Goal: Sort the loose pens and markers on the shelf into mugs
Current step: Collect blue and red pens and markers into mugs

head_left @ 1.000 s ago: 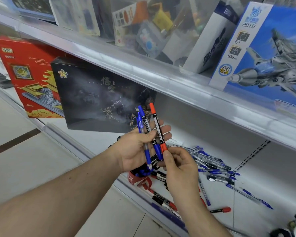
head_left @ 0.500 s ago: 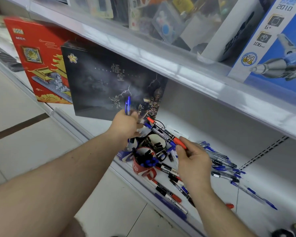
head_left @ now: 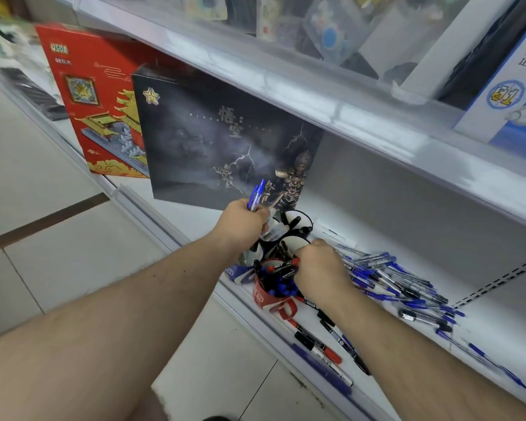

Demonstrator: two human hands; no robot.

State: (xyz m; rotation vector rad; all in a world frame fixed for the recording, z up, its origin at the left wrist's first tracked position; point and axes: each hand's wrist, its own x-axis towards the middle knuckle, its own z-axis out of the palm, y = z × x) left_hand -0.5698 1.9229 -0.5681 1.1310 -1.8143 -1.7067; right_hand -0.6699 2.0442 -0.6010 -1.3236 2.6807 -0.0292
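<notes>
Left hand (head_left: 243, 220) curled tight round two blue pens (head_left: 256, 196), tips poking up, held above the black mugs (head_left: 298, 229) at the back. Right hand (head_left: 319, 268) bunched over the red mug (head_left: 264, 294), pinching a red-capped marker (head_left: 283, 265) just over its rim, with blue caps packed inside that mug. Big heap of loose blue pens (head_left: 398, 281) spread on the white shelf (head_left: 498, 329) to the right, more markers (head_left: 319, 344) lying near the front edge, a dark box (head_left: 213, 141) standing behind.

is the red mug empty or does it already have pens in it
Not empty. The red mug stands upright with blue pen caps crowding its mouth.
</notes>
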